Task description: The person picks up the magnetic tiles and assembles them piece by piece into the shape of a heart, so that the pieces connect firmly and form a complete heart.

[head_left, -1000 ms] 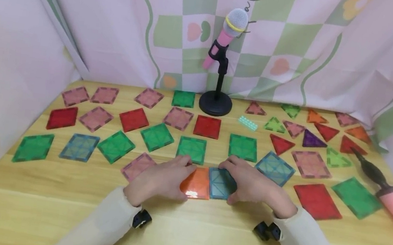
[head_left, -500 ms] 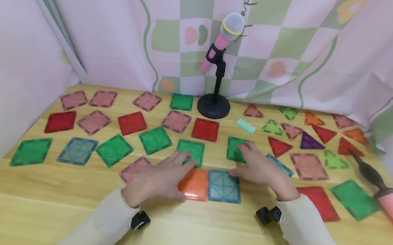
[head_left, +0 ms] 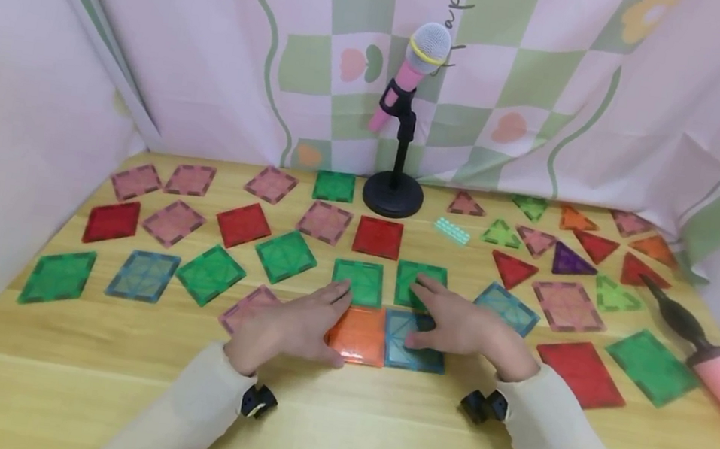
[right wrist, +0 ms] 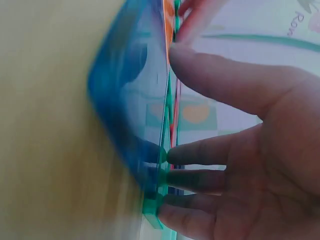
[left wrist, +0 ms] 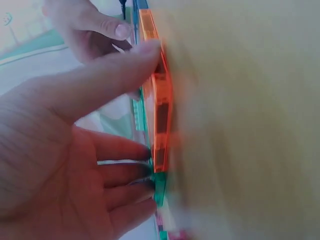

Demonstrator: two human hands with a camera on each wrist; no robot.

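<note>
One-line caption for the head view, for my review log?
Left hand rests on an orange tile; right hand presses a green tile above a blue tile.

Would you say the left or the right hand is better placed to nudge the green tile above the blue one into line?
Probably the right hand: its fingers rest on that green tile; the left hand is beside the orange tile.

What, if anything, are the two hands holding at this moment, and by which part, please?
Nothing is gripped. The left hand rests straight fingers on the orange tile's top face; the right hand presses the blue tile and green tile.
</note>
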